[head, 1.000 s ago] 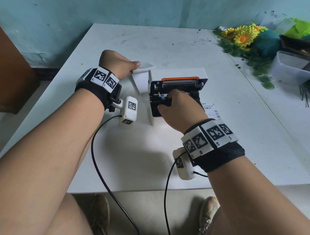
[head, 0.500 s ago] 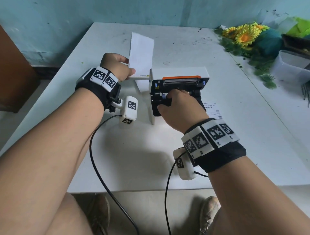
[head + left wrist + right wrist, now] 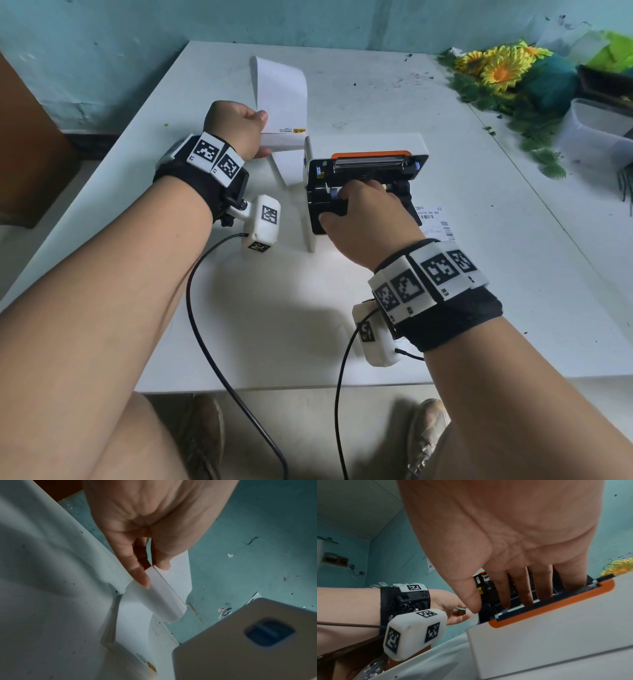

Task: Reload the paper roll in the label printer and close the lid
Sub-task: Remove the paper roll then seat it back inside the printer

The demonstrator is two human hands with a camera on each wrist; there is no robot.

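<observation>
We are pinching the paper (image 3: pixel 281 99) with our left hand (image 3: pixel 236 128), thumb on one side and fingers on the other, just left of the printer (image 3: pixel 363 147). The strip is arching up and away toward the far side of the counter (image 3: pixel 274 325), and a lower stretch of it is hanging down beside the printer's left wall. From the left wrist we are seeing our fingertips (image 3: pixel 142 580) clamping a curled fold of the paper (image 3: pixel 159 597). The printer is sitting mid-counter with its lid open, orange trim (image 3: pixel 371 155) showing along the far edge of the bay. Our right hand (image 3: pixel 363 219) is reaching into that bay, fingers (image 3: pixel 527 588) straight and spread against the black inner parts, thumb on the left edge, grasping nothing. Just right of the printer a printed label (image 3: pixel 433 219) is lying flat. At far right, sunflowers (image 3: pixel 500 68) are lying beside a clear tub (image 3: pixel 596 137).
</observation>
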